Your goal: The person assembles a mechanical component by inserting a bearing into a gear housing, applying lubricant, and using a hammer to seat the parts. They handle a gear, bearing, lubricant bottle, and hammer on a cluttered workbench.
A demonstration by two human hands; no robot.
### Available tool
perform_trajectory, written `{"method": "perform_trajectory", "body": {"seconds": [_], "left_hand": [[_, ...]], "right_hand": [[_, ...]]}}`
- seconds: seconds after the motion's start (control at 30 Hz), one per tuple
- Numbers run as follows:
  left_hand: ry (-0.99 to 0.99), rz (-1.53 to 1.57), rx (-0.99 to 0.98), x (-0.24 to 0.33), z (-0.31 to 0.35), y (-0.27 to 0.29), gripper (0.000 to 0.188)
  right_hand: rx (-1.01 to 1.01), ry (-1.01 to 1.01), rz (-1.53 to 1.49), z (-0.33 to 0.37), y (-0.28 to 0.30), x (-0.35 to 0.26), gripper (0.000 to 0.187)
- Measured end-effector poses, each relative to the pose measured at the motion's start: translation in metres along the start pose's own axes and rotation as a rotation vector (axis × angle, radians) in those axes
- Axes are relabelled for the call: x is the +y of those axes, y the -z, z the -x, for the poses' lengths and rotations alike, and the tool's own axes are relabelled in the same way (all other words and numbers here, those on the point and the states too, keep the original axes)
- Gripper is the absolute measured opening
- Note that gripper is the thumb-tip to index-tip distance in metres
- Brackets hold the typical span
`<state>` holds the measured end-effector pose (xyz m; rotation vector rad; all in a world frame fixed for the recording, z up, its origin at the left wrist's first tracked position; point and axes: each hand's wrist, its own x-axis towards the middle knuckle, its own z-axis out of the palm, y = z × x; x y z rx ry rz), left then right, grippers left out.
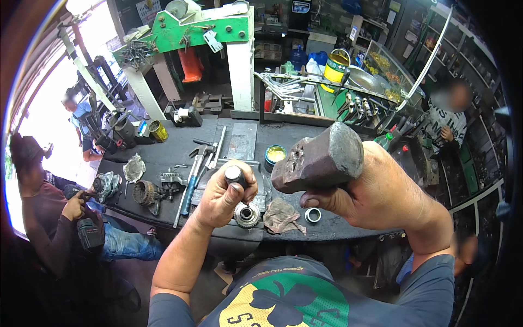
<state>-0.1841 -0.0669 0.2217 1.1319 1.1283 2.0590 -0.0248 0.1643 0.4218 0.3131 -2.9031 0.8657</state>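
My left hand (220, 199) is closed around an upright metal punch (234, 174), whose round, shiny end faces up. Directly below that fist is a toothed gear part (247, 215), resting on the bench; whether the punch touches it is hidden. My right hand (381, 188) is wrapped round a hammer, and its big worn steel head (321, 158) is raised to the right of the punch. The hammer's handle is hidden by my hand. A crumpled rag (283, 216) and a metal ring (312, 215) lie to the right of the gear part.
On the dark bench (297, 136) stand a tin of yellowish grease (275, 155), a claw hammer (200, 151) and a stator (146, 193). Behind rises a green press frame (201, 34). At the left a person (49, 191) holds a power drill (90, 234); another person (447, 120) is at the right.
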Motion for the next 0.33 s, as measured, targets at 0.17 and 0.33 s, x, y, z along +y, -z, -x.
{"method": "perform_trajectory", "body": {"seconds": [0.17,0.33], "left_hand": [[0.059,-0.040,-0.022,-0.001,-0.008,0.003,0.061],[0.151,-0.066,0.003,0.000,-0.012,0.006,0.077]], "right_hand": [[0.030,0.128,0.008,-0.019,0.004,0.007,0.041],[0.020,0.186,-0.074,-0.040,0.013,-0.005,0.036]]}}
